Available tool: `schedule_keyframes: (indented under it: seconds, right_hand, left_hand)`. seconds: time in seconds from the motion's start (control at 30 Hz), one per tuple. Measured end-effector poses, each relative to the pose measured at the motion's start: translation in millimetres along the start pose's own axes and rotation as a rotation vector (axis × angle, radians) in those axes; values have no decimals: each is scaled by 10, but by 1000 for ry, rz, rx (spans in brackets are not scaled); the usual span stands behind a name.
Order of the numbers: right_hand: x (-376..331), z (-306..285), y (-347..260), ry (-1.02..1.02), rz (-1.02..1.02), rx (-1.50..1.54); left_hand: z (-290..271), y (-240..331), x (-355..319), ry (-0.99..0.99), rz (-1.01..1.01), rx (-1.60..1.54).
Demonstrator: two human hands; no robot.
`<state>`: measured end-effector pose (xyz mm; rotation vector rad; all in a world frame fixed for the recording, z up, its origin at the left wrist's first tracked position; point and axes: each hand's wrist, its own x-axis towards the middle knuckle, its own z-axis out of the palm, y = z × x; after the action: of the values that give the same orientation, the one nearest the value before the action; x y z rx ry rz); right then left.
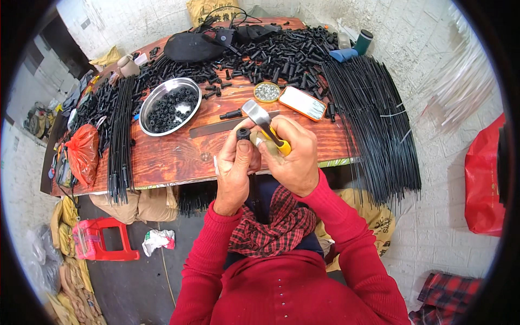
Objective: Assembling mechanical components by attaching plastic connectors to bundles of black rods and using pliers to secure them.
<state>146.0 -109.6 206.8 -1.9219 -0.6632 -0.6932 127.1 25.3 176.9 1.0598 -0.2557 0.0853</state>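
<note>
Left hand (236, 162) gripping black rod (252, 189), lower end hidden, right hand (292, 157) holding hammer (264, 123)

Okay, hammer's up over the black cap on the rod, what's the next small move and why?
Probably a light tap down. The right hand holds the hammer raised just above the black cap, which the left hand steadies upright on the rod.

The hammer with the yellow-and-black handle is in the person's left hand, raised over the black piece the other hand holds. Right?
Not quite. The head view shows the hammer in the right hand; the left hand holds the black piece.
</note>
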Motion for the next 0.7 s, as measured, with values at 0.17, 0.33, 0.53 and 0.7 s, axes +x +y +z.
schedule_keyframes:
  seconds: [0.17, 0.33, 0.53, 0.7]
  right_hand:
    - [54, -56, -44, -183, 500, 614]
    - [67, -508, 25, -627, 673, 525]
    - [149, -738, -30, -819, 662, 362]
    - [248, -771, -42, -951, 613, 272]
  left_hand:
    - [-123, -39, 38, -119, 2, -97]
    - [-175, -15, 72, -123, 7, -131]
    - [-180, -3, 84, -131, 29, -83]
    - [-168, -24, 76, -165, 41, -10]
